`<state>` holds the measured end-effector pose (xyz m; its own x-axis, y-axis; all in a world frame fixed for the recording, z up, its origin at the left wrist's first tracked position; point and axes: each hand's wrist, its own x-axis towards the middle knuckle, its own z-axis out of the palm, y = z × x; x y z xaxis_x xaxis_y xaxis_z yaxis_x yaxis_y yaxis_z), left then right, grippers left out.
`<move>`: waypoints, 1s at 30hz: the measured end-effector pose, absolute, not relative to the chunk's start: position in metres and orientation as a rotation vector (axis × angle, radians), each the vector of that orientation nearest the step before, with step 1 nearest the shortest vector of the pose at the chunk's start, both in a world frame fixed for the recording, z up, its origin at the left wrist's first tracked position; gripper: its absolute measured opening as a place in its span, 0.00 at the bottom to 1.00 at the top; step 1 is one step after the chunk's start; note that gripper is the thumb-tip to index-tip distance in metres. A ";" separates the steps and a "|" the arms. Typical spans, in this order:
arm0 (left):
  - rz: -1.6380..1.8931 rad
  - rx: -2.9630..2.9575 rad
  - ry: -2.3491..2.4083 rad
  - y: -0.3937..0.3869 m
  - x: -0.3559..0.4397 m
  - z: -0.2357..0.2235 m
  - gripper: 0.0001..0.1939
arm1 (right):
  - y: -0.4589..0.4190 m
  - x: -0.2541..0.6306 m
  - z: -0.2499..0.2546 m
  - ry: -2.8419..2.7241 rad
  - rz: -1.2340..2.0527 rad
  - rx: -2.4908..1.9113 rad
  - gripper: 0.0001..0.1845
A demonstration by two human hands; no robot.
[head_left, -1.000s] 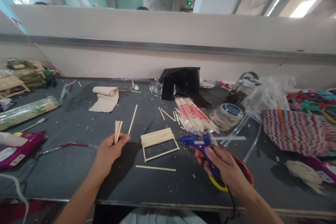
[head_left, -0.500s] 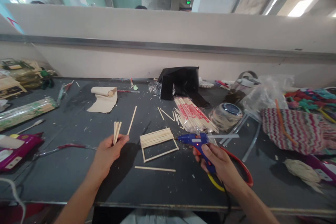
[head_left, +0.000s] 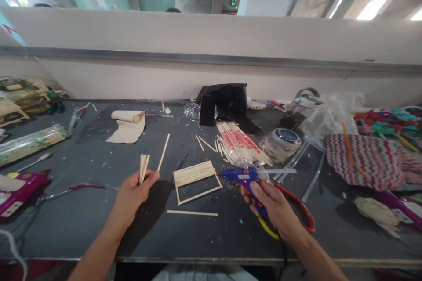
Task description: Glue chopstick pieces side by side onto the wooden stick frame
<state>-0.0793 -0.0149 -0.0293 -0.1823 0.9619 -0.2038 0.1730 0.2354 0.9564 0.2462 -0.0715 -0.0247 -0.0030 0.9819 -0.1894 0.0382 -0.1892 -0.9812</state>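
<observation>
Several thin wooden sticks (head_left: pixel 144 164) stand up from my left hand (head_left: pixel 136 193), which is closed around them; one more stick (head_left: pixel 164 153) sticks out from between its thumb and finger. My right hand (head_left: pixel 268 199) grips a blue hot glue gun (head_left: pixel 244 175) with a clear glue stick in its back. The gun's nozzle points left, at the right edge of a small wooden stick frame (head_left: pixel 198 180). Sticks laid side by side cover the frame's far half, while its near half is an open rectangle. A single loose stick (head_left: pixel 192 213) lies in front of it.
Behind the frame are bagged sticks (head_left: pixel 242 142) and short cut pieces (head_left: pixel 219 145). Red-handled pliers or scissors (head_left: pixel 306 215) lie by my right wrist. A plastic jar (head_left: pixel 281 144), striped knitted cloth (head_left: pixel 362 162) and clear glue sticks (head_left: pixel 313 175) are rightward. Rolled cloth (head_left: pixel 128 126) lies left.
The whole view has shifted slightly. Both hands keep the same hold, and the glue gun's nozzle stays by the frame's right edge.
</observation>
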 end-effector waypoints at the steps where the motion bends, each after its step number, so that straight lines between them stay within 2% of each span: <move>1: 1.057 1.092 1.567 -0.015 -0.079 -0.029 0.21 | -0.071 0.246 -0.025 -1.149 1.333 -1.375 0.22; 14: 1.048 1.110 1.568 -0.015 -0.080 -0.031 0.21 | -0.073 0.244 -0.026 -1.135 1.290 -1.389 0.22; 22: 1.049 1.103 1.555 -0.015 -0.079 -0.029 0.22 | -0.075 0.251 -0.009 -1.206 1.157 -1.355 0.20; 25: 1.054 1.106 1.548 -0.015 -0.079 -0.030 0.23 | -0.071 0.268 0.003 -1.409 0.877 -1.429 0.20; 28: 1.040 1.135 1.572 -0.016 -0.079 -0.029 0.22 | -0.057 0.298 0.019 -1.545 0.203 -1.566 0.21; 30: 1.009 1.193 1.615 -0.018 -0.079 -0.027 0.21 | -0.040 0.321 0.030 -1.527 -0.192 -1.617 0.26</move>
